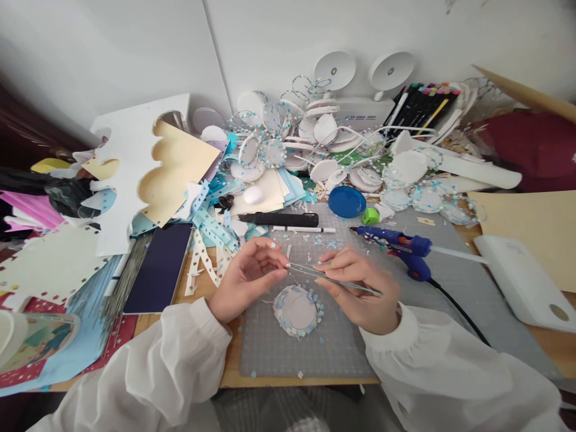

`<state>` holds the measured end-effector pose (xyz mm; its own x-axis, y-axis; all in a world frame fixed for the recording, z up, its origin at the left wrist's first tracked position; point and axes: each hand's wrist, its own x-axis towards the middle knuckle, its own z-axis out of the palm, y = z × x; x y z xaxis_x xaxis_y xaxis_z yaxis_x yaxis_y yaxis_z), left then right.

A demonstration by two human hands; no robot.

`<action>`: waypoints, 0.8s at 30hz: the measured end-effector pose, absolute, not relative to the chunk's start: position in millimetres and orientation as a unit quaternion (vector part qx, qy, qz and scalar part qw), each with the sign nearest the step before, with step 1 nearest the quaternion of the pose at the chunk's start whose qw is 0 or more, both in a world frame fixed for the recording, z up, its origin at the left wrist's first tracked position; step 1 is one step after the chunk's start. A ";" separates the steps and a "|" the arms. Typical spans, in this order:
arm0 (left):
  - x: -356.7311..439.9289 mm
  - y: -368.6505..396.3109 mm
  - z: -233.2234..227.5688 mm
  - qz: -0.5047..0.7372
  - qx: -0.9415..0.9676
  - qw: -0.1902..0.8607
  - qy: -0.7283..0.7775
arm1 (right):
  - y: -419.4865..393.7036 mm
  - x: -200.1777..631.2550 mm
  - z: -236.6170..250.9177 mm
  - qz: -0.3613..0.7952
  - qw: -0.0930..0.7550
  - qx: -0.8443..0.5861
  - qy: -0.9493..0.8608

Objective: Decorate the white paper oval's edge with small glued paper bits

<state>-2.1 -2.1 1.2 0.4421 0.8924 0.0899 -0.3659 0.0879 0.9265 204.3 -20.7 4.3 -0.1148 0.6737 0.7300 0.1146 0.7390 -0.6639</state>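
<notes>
My right hand [357, 288] is closed around slim pale tweezers [346, 281], thumb below and fingers above. The tips point left and reach the fingertips of my left hand [252, 273]. Thumb and forefinger of that hand are pinched together at a tiny pale piece [288, 264], too small to name. Below and between both hands, a round white disc [301, 311] lies on the grey cutting mat [310, 360], its rim edged with small blue and white stars. Tiny star cutouts [330, 243] are scattered on the mat beyond my hands.
Right of my hands lies a blue glue gun [405, 242] with its black cable. A black craft knife [281, 219], blue lid [346, 202] and green sharpener [371, 216] lie beyond. White discs and star-trimmed wire pile at the back. A dark blue notebook [158, 268] is left.
</notes>
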 end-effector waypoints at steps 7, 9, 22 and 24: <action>-1.9 -0.6 -1.2 0.461 0.462 0.702 0.285 | -20.6 201.9 6.4 0.195 0.592 -0.268 -0.734; -1.8 -0.3 -0.9 0.460 0.455 0.703 0.294 | -20.8 201.8 6.0 0.195 0.589 -0.268 -0.737; -2.1 0.9 0.4 0.479 0.435 0.684 0.337 | -23.2 202.7 2.6 0.326 0.616 -0.344 -0.629; -1.8 0.7 0.8 0.479 0.438 0.683 0.335 | -23.4 202.3 4.2 0.347 0.619 -0.362 -0.605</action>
<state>-1.8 0.7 0.8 0.3169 0.9476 -0.0394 -0.3608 0.1589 0.9190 202.3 -23.4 4.2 0.0274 0.8675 0.4967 0.0081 0.4967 -0.8679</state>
